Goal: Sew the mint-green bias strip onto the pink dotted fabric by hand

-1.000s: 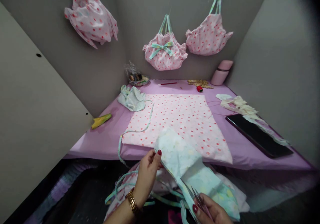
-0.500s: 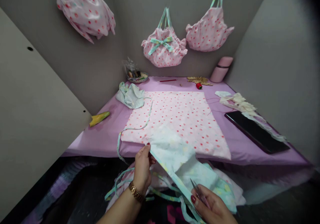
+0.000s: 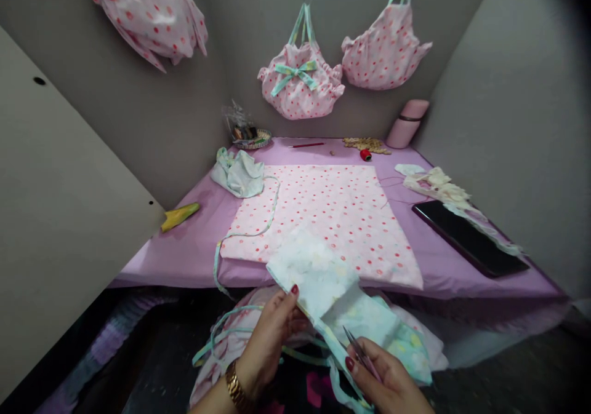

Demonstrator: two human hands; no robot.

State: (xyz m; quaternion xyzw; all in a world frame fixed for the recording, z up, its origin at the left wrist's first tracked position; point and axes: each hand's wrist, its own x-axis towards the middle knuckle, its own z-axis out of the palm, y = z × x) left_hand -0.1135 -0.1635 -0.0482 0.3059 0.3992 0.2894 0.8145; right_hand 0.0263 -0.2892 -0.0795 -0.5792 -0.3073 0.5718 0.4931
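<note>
Pale green floral cloth [image 3: 314, 272] is held over the near edge of the purple-covered table [image 3: 184, 260]. Its far part is laid over a pink dotted sheet [image 3: 323, 208]; its near part is draped below the table edge, above more bunched dotted fabric [image 3: 210, 374].

Cloth edge is pinched between thumb and fingers of the left hand [image 3: 281, 322]; a gold watch [image 3: 234, 386] is worn on that wrist. Small pink-handled scissors [image 3: 364, 355] are grasped in the right hand [image 3: 385, 374], blades pointed up and away, close beside the strip-like cloth edge. Whether cloth is also gripped by the right fingers cannot be told.

At the left of the sheet, a crumpled green cloth [image 3: 239, 174] is seen, with a narrow cord [image 3: 276, 205] trailed over the sheet and off the table edge. A yellow-green item [image 3: 180, 217] is noted further left.

To the right, a black phone [image 3: 466, 235] is partly overlaid by pale scraps [image 3: 438, 186]. At the back, a red spool [image 3: 365, 155] and a pink bottle [image 3: 407, 125] are noted. Above, three dotted pieces [image 3: 302, 91] are hung.
</note>
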